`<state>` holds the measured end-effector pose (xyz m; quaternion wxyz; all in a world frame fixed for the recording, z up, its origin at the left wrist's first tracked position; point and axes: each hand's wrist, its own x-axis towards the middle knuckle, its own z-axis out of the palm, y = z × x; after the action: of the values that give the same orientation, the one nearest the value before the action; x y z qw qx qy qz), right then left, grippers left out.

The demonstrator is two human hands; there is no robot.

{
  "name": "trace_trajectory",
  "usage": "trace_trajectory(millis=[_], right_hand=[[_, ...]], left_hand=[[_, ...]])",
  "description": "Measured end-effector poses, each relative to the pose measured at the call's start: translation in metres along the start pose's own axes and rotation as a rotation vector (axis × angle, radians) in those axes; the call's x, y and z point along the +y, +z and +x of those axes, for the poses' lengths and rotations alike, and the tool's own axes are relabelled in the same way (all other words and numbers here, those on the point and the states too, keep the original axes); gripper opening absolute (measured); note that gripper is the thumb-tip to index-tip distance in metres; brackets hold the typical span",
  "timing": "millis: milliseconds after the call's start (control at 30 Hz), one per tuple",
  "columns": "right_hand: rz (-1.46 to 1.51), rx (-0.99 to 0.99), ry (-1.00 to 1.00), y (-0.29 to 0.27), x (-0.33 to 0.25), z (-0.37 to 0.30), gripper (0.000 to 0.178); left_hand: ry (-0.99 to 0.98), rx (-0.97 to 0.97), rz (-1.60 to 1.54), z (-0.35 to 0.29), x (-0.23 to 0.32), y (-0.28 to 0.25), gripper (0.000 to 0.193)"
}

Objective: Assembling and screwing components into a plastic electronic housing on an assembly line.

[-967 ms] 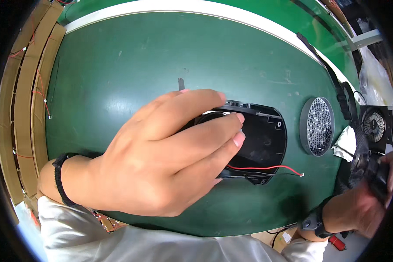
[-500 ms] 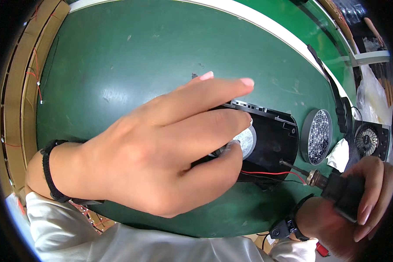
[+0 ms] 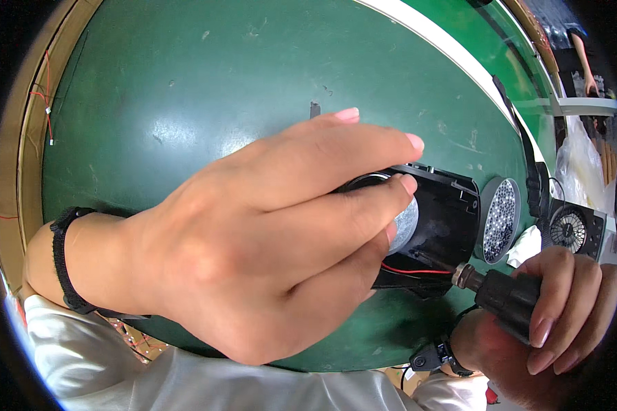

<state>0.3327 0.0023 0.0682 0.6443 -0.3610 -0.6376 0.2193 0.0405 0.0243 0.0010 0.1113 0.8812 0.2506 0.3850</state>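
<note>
My left hand (image 3: pixel 247 240) reaches across a black plastic housing (image 3: pixel 449 212), back of the hand up. Its thumb and index finger are bent around a round silvery metal speaker (image 3: pixel 406 229) seated in the housing; the other fingers stretch past it. The hand covers the housing's left part and much of the speaker. A red wire (image 3: pixel 425 271) runs along the near edge. In my right hand (image 3: pixel 562 312) is a black power screwdriver (image 3: pixel 506 296), its metal nose pointing left at the housing's near right corner. The bit's tip is hidden down there.
Right of the housing, a round grey dish (image 3: pixel 488 219) of small screws leans up. Beyond it lie a white cloth (image 3: pixel 524 245), a black fan (image 3: pixel 569 229) and a black strap (image 3: pixel 524 137). Cardboard (image 3: pixel 31 185) lines the left edge. Another person's arm (image 3: pixel 583 61) shows far right.
The screwdriver has moved left and its bit has gone down at the housing's corner. My left hand stays over the speaker with its thumb and index slightly shifted.
</note>
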Motion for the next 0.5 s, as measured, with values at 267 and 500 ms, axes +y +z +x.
trace_trajectory(millis=[267, 500], right_hand=[[0.184, -0.067, 0.097, 0.045, 0.002, -0.003, 0.013], [0.34, -0.127, 0.185, 0.059, 0.002, -0.001, 0.013]], left_hand=[[0.02, -0.046, 0.027, -0.006, -0.004, 0.0, 0.04], [0.161, -0.051, 0.093, -0.004, -0.016, -0.002, 0.037]])
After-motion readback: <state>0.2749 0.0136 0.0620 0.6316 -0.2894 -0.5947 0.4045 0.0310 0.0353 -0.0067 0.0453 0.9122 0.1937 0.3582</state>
